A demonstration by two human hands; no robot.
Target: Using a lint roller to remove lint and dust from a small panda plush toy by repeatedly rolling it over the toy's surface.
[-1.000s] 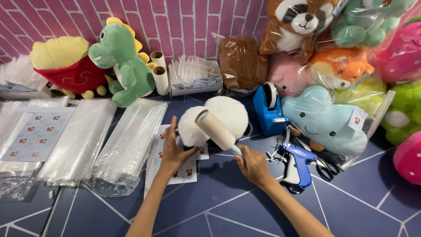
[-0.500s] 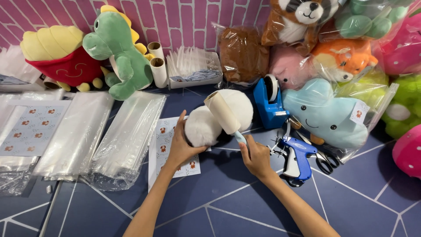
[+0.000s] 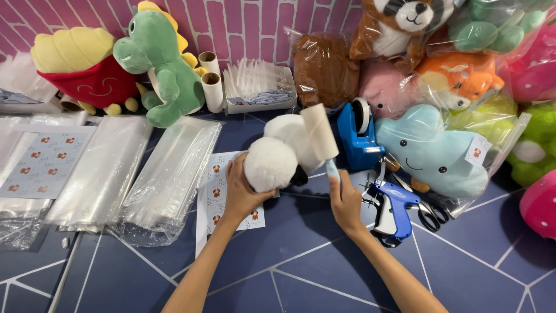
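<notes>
white plush, a two-lobed soft toy (image 3: 284, 156), sits cupped in the left hand (image 3: 242, 188), whose fingers (image 3: 231, 171) curl round its nearer lobe and press into the fluff. the right hand (image 3: 346, 200) has its fingers (image 3: 336, 188) closed tight round the pale blue handle of a lint roller (image 3: 319, 132). half a second ago the roller lay slanted across the top of the toy; now its paper drum stands more upright against the far lobe, just beyond the right fingertips, so the rolling seems to have moved from the crown to the toy's side. the toy itself has barely shifted under the left fingers.

just under the left palm lies a sheet of small animal stickers (image 3: 215, 191). further out from the left fingers are stacks of clear plastic bags (image 3: 168, 174). close beside the right fingers sit a blue tagging gun (image 3: 394, 206), black-handled scissors (image 3: 428, 215) and a blue tape dispenser (image 3: 359, 136), crowding that side. bagged plush toys, among them a light blue one (image 3: 428, 150), pile up beyond. nothing lies between roller and toy.
</notes>
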